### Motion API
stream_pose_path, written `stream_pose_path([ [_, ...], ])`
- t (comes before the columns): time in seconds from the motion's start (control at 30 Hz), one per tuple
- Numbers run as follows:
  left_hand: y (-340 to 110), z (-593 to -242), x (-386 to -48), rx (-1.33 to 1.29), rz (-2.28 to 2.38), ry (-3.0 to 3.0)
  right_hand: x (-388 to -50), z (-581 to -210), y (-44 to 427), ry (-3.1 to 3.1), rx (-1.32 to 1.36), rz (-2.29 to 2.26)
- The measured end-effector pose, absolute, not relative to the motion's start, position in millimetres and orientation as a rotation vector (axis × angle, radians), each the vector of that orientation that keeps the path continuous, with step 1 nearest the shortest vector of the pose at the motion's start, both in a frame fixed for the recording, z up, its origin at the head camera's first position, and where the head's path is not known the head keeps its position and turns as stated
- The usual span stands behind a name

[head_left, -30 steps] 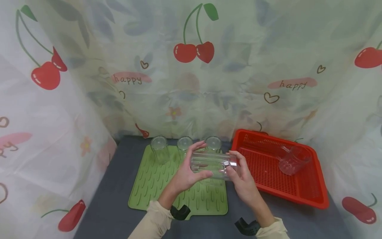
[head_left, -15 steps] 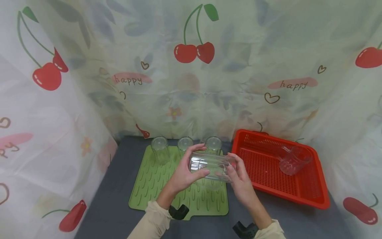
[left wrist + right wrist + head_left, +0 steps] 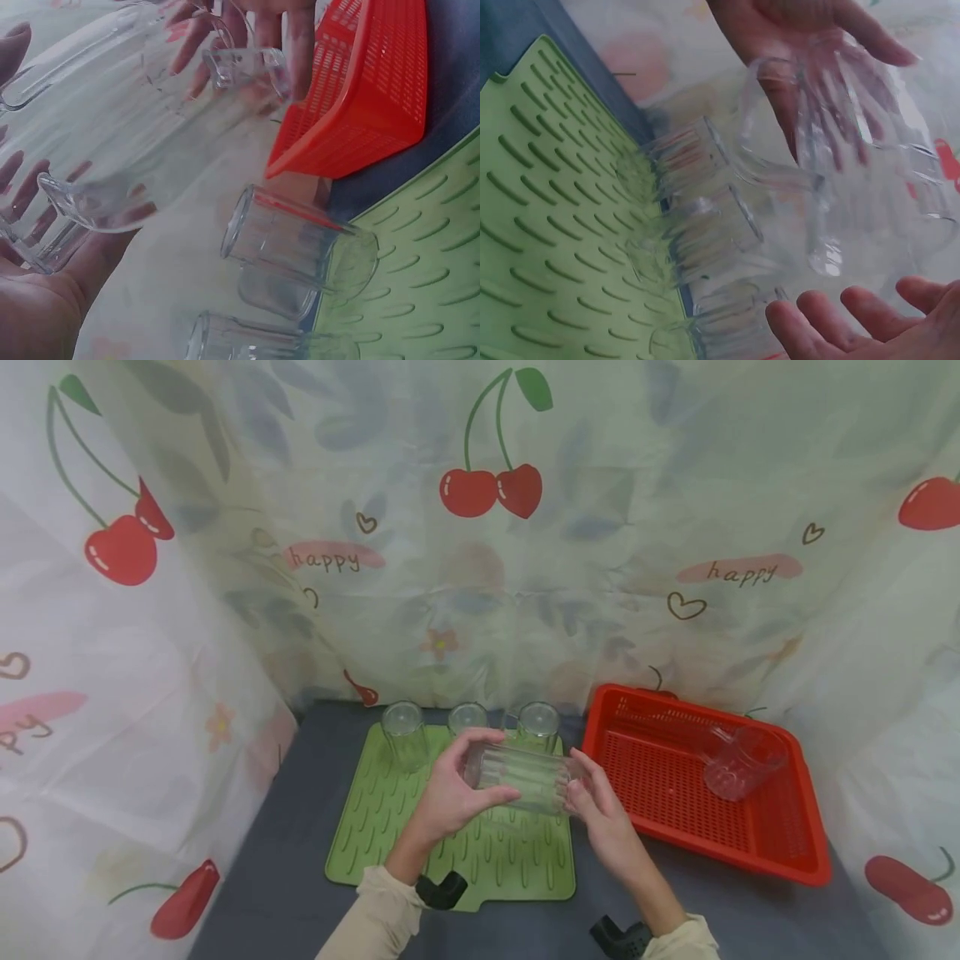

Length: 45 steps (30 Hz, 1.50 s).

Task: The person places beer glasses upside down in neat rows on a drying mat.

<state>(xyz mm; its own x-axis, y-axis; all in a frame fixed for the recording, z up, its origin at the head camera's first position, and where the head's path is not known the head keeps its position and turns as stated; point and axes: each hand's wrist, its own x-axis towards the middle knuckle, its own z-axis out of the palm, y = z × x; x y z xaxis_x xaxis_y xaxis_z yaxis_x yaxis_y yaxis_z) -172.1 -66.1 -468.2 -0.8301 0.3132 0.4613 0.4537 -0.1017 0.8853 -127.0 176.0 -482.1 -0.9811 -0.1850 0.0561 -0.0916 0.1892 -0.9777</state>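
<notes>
A clear glass mug (image 3: 525, 781) lies sideways in the air above the green mat (image 3: 450, 856), held between both hands. My left hand (image 3: 448, 797) grips its left end, with the thumb in front and the fingers over the top. At the other end my right hand (image 3: 609, 822) holds it between thumb and fingers. The mug's handle (image 3: 754, 142) shows in the right wrist view, turned toward the glasses on the mat. Three clear glasses stand in a row along the mat's back edge: a left glass (image 3: 406, 739), a middle glass (image 3: 468, 718) partly hidden by my left hand, and a right glass (image 3: 539, 724).
A red plastic basket (image 3: 813, 827) stands on the dark tabletop (image 3: 277, 852) to the right of the mat. Inside it, toward the right, another clear glass mug (image 3: 738, 768) lies tilted. A patterned curtain (image 3: 600, 568) closes off the back and sides.
Both hands have shifted slightly left with the mug, the left hand more. The mug has turned a little between them. The glasses on the mat and the mug in the basket stay put.
</notes>
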Motion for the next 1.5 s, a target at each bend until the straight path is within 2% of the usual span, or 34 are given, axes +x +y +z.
stream_pose_path([
  [0.37, -83, -471, -173, -0.608, -1.892, -2.252, -131, -479, 199, 2.372, -0.036, -2.082],
  [1.1, -116, -486, -181, -0.32, -1.714, -2.39, -129, -477, 233, 2.516, 0.133, -2.035],
  [1.5, -134, -497, -181, -0.27, -1.544, -2.573, -128, -479, 241, 2.526, 0.173, -2.036],
])
